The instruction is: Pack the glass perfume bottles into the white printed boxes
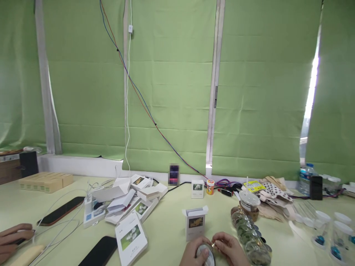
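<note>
At the bottom edge, my left hand (pixel 190 253) is closed around a round, dark-rimmed container (pixel 206 256) with a pale, shiny face; its lower part is cut off. My right hand (pixel 229 250) pinches a small gold-coloured piece (pixel 213 244) beside the container's rim. Just beyond my hands stands a small white box (pixel 195 224) with its top flaps up and a picture of orange-brown flowers. Right of my right hand lies a row of round clear containers (pixel 248 233) with greenish and brownish contents.
Opened white cartons (pixel 130 238) and a black phone (pixel 99 252) lie left. Another person's hand (pixel 16 238) rests at the far left, near a second phone (pixel 62 210). Clear cups (pixel 321 225) stand right. A white box (pixel 197 189) and an orange tub (pixel 210 187) stand behind.
</note>
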A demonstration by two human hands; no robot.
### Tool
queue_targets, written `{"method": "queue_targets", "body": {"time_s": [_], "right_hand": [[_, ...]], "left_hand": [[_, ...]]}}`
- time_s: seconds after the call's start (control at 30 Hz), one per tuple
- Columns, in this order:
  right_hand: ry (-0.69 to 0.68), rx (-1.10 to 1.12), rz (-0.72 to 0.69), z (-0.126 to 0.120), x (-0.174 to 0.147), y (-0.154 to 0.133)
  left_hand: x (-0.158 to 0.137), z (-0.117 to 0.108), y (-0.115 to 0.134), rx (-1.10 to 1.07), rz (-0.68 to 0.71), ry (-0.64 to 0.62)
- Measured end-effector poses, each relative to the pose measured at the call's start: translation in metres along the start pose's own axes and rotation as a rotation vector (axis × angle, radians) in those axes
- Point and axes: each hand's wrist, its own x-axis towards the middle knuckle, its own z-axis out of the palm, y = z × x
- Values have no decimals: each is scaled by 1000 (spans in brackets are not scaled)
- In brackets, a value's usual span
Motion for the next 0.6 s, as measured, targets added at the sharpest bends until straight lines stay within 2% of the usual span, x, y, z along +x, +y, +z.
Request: {"method": "queue_targets", "body": {"time_s": [0.33, 0.6], "right_hand": [[-80, -215, -98, 1, -3, -23], [-90, -297, -130, 0, -4, -21]], "left_hand": [[5, -1, -7, 67, 38, -51], [3, -2, -8, 35, 32, -60]]}}
